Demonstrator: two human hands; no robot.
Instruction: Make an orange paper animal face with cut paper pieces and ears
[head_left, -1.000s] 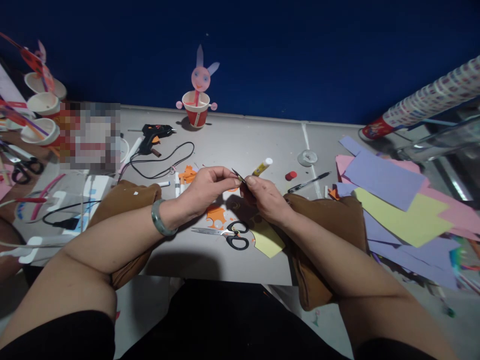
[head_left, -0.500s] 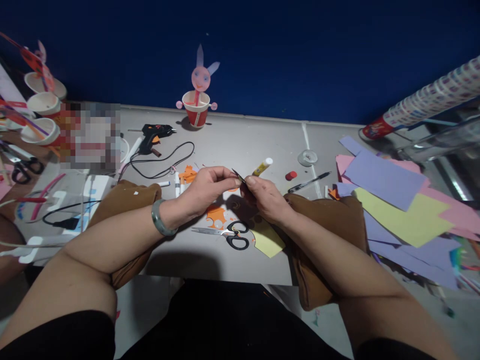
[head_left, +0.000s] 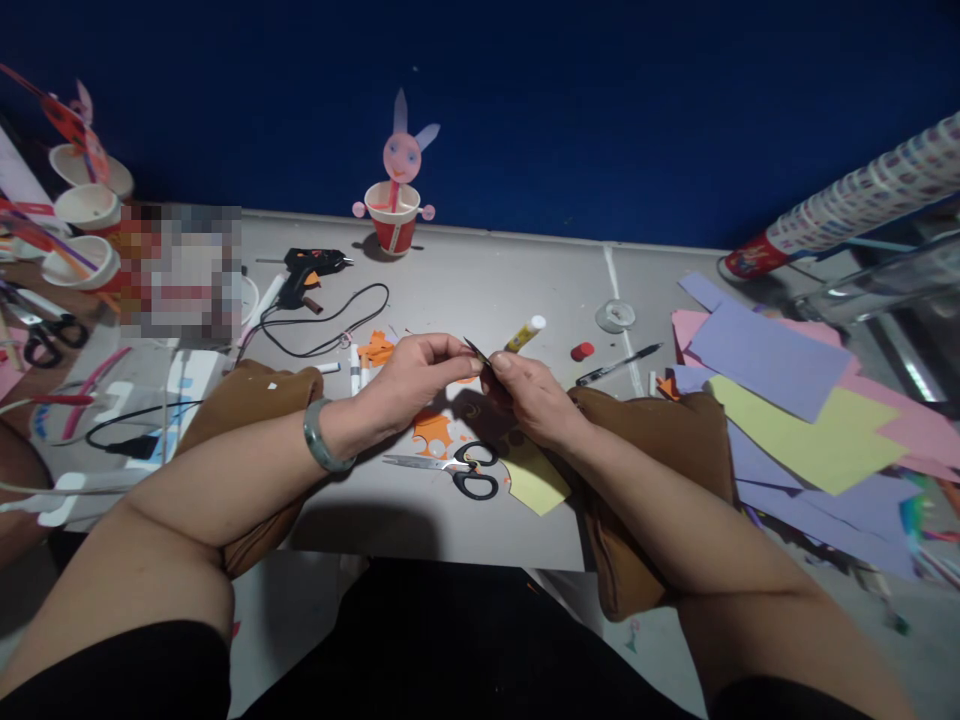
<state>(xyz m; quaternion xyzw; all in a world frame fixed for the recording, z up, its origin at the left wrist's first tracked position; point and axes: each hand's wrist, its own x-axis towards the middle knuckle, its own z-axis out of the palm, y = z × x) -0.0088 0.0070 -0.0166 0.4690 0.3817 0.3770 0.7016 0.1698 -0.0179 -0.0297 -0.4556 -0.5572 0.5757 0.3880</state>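
My left hand (head_left: pixel 420 378), with a green bangle on its wrist, pinches one side of a small, thin, dark pointed piece (head_left: pixel 477 351). My right hand (head_left: pixel 534 392) closes on the other side of it; its full shape is hidden by the fingers. Just behind my right hand a yellow glue stick (head_left: pixel 525 336) with a white end shows in part. Below the hands lie black-handled scissors (head_left: pixel 457 463), orange paper scraps (head_left: pixel 433 435) and a yellow paper piece (head_left: pixel 538 480). A red cap (head_left: pixel 582 351) and a black pen (head_left: pixel 621 364) lie to the right.
A red paper cup with a rabbit figure (head_left: pixel 394 230) stands at the back. Left are a glue gun (head_left: pixel 307 272) with its cord and more cups (head_left: pixel 84 262). Tape (head_left: pixel 615 316), coloured paper (head_left: pixel 772 360) and stacked cups (head_left: pixel 855 200) are on the right. Brown cushions (head_left: pixel 660 460) lie under my forearms.
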